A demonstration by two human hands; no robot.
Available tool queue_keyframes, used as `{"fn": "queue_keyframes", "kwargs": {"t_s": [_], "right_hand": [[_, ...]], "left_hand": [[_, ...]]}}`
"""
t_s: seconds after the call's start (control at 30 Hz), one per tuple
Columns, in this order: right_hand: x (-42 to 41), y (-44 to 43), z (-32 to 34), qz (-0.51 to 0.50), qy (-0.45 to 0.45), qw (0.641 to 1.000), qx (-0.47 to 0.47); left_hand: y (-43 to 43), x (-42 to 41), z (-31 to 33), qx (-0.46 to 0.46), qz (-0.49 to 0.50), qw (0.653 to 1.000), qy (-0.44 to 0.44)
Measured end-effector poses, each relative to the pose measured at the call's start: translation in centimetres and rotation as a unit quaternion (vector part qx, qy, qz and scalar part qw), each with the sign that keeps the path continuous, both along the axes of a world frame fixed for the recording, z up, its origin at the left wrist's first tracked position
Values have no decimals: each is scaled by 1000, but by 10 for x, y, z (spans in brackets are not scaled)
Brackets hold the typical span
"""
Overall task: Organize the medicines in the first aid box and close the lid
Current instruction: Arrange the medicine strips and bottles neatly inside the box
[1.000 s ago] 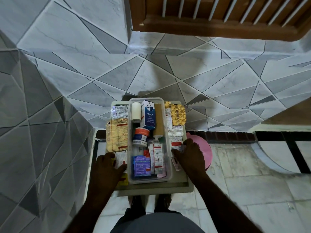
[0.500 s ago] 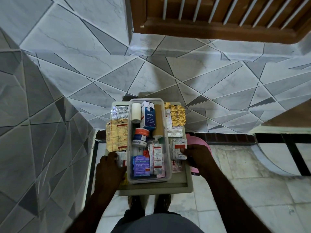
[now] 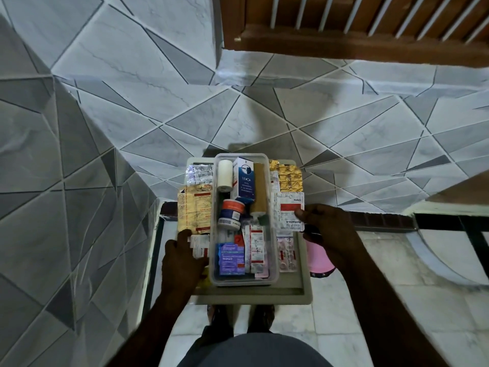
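Note:
The beige first aid box [image 3: 254, 296] stands open in front of me, with a clear inner tray [image 3: 274, 271] in its middle holding small boxes, a jar and a tape roll. Yellow tablet strips [image 3: 194, 210] lie in the left compartment and gold ones [image 3: 288, 176] at the far right. My right hand [image 3: 330, 234] pinches a white and red tablet strip [image 3: 288, 211] above the right compartment. My left hand [image 3: 182, 263] rests on the strips at the box's near left, fingers lying over a small white strip [image 3: 199, 245].
A pink lid or container [image 3: 318, 256] sits just right of the box, partly behind my right hand. The box stands in a corner of grey tiled walls [image 3: 105, 128]. A wooden window frame [image 3: 344, 35] hangs above. My feet show below the box.
My right hand has lifted the white and red strip from the right compartment and drawn it up and outward. My left hand shifted slightly on the left strips.

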State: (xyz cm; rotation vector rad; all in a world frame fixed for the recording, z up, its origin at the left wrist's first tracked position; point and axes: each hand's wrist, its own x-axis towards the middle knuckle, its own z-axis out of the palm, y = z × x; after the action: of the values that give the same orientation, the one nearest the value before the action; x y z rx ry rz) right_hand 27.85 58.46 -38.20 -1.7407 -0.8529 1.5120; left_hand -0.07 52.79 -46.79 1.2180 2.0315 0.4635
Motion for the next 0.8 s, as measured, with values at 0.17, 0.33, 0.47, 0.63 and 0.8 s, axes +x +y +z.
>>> {"fn": "queue_keyframes", "kwargs": {"t_s": [0.17,0.33,0.47,0.63,0.8], "right_hand": [[-19,-3,0,86,-73,994,16],[-40,-9,-13,210,-205,956,18],[-50,-13,-22,264,-264,927,24],[-51,-11,-19,286,-299,909,40],[-46,-11,-10,278,-347,894,57]], "left_hand": [[5,-6,11,-35,90,984,-150],[3,-23,27,-19,101,988,-119],[3,-36,48,16,88,990,-113],[8,-29,75,25,68,980,-185],[14,4,77,-13,-42,989,-138]]}}
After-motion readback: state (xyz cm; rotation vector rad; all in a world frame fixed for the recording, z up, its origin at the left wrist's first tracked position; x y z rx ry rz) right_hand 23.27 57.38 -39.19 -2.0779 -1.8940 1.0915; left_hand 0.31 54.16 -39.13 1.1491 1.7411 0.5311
